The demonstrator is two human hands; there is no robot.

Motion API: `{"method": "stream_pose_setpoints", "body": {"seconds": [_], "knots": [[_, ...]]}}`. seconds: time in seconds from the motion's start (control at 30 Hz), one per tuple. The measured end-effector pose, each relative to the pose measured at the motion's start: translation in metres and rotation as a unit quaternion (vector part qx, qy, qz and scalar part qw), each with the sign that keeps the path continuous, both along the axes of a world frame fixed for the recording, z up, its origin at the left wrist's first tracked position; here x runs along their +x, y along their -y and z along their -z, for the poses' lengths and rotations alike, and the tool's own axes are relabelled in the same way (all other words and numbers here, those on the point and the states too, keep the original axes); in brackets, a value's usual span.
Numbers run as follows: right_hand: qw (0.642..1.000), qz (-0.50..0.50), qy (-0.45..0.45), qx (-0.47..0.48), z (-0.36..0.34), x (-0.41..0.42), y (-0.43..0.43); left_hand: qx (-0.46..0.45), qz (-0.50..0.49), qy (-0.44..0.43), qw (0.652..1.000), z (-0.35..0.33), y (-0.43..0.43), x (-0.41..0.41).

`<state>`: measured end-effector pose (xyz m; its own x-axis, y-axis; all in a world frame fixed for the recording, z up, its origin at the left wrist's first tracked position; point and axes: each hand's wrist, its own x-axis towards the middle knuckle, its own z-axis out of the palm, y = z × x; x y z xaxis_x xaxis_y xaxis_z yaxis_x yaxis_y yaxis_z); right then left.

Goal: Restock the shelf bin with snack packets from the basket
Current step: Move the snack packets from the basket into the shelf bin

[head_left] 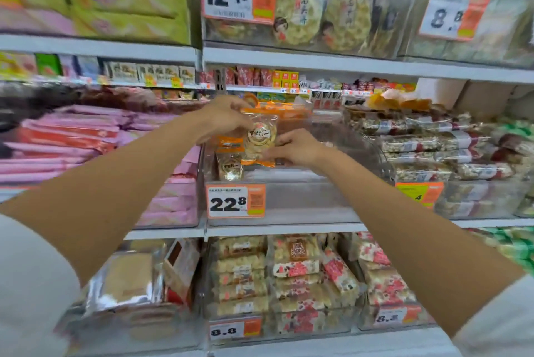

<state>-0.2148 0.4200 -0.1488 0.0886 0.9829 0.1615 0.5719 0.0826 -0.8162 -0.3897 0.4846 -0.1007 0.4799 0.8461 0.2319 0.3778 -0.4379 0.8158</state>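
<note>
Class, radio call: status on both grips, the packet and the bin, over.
Left grip holds snack packet top, right grip its lower edge. Packet held over clear bin. Nothing seen blocking the bin.

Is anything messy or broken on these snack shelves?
Nothing looks spilled or torn. The one odd spot is the clear bin behind the 22.8 tag: it is nearly bare, with only a few packets at its left, while the neighbouring bins are packed full.

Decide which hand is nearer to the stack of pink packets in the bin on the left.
Left. The left hand grips the snack packet at its left edge, close to the pink packets; the right hand pinches its right edge, further away.
</note>
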Motion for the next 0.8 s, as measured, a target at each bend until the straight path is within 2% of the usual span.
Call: {"method": "stream_pose_setpoints", "body": {"seconds": [0.13, 0.23, 0.33, 0.43, 0.53, 0.8], "knots": [[0.993, -0.039, 0.087, -0.069, 0.008, -0.016, -0.038, 0.133, -0.004, -0.186, 0.974, 0.001, -0.038, -0.019], [0.980, -0.045, 0.151, -0.124, 0.017, -0.028, -0.063, 0.183, 0.016, -0.298, 0.937, 0.003, -0.053, -0.021], [0.970, -0.033, 0.169, -0.169, 0.026, -0.036, -0.084, 0.194, 0.024, -0.365, 0.911, 0.007, -0.067, -0.012], [0.971, -0.022, 0.143, -0.188, 0.040, -0.045, -0.097, 0.193, 0.028, -0.419, 0.887, 0.012, -0.077, -0.003], [0.970, 0.001, 0.155, -0.187, 0.049, -0.051, -0.105, 0.192, 0.031, -0.454, 0.870, 0.014, -0.082, 0.001], [0.970, 0.035, 0.174, -0.169, 0.053, -0.051, -0.108, 0.215, 0.003, -0.487, 0.847, 0.017, -0.083, 0.003]]}}
